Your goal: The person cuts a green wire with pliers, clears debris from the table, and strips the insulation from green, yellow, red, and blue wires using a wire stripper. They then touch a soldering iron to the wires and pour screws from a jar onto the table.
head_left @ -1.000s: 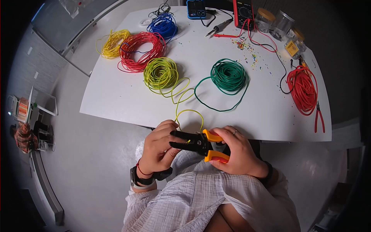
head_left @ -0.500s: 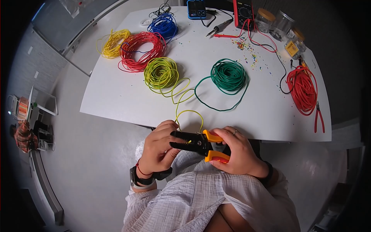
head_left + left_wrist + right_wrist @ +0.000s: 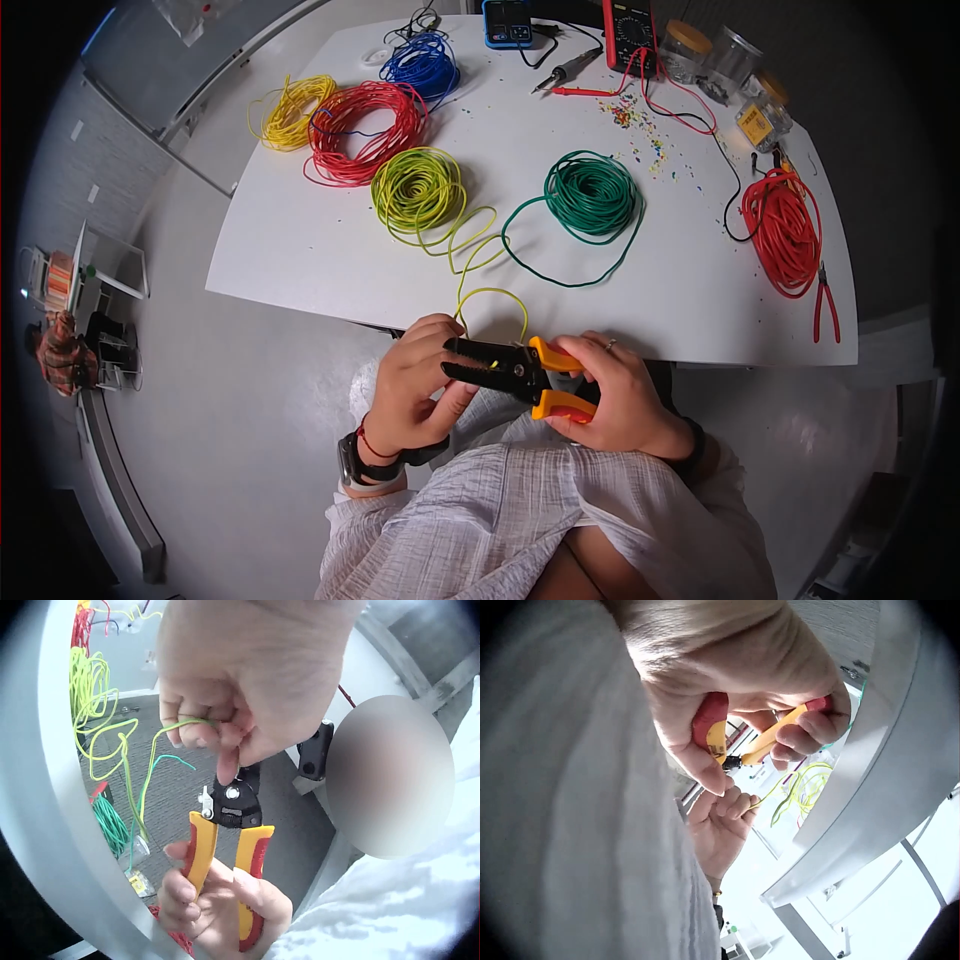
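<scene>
Overhead, we look onto a white table [image 3: 390, 275] above a grey floor [image 3: 250, 400], with a person in a plaid top [image 3: 62, 352] beyond its left side. A digital multimeter [image 3: 632, 32] lies at the far edge, red-handled pliers [image 3: 826, 310] near the near right corner. Just off the near edge, we see the right hand [image 3: 625, 405] curl round the spread handles of the wire strippers [image 3: 519, 370], their jaws apart. The left hand [image 3: 412, 385] holds the yellow-green wire [image 3: 490, 290]; the left wrist view shows us its thumb and fingers pinching it by the jaws, and a silver metal piece [image 3: 205, 802] beside the pivot. Only the right wrist view shows us the table's outer rim from below.
</scene>
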A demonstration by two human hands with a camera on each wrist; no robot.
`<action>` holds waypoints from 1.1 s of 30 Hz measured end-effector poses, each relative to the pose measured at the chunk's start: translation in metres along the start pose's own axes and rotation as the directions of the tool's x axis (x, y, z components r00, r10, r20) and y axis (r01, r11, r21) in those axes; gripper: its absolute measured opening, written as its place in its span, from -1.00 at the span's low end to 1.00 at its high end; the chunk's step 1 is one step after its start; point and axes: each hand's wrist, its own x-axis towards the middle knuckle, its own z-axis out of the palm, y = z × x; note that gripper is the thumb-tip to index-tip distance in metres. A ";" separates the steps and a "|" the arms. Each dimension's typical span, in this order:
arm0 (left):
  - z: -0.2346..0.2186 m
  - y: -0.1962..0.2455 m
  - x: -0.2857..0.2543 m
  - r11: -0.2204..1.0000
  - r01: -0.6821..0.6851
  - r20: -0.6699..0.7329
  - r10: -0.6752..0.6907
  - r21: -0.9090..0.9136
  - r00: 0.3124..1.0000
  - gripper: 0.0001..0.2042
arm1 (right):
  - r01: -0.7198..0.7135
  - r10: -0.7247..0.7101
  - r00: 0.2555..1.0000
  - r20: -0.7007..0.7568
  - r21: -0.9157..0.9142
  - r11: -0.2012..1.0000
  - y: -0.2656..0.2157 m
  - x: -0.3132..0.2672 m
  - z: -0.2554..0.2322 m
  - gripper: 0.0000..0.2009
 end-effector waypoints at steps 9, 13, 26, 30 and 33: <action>0.002 0.000 0.000 0.999 -0.049 -0.039 0.049 0.019 0.998 -0.87 | 0.039 -0.039 0.997 -0.069 0.006 0.999 0.003 -0.002 0.004 -0.40; 0.001 0.003 0.003 0.997 -0.072 -0.033 0.072 0.009 0.997 -0.88 | 0.032 -0.032 0.999 -0.015 0.050 0.998 0.003 -0.002 0.001 -0.40; 0.000 0.008 0.010 0.998 -0.067 -0.001 0.067 0.009 0.998 -0.87 | 0.064 -0.062 0.983 -0.171 0.004 0.998 0.005 -0.005 0.001 -0.43; -0.001 0.010 0.011 0.998 -0.052 0.030 0.050 0.046 0.998 -0.87 | -0.037 0.057 0.992 -0.113 0.169 0.985 0.006 -0.010 0.005 -0.43; 0.000 0.012 0.013 0.999 -0.039 0.037 0.038 0.030 0.999 -0.88 | -0.076 0.104 0.986 -0.127 0.212 0.974 0.008 -0.014 0.006 -0.41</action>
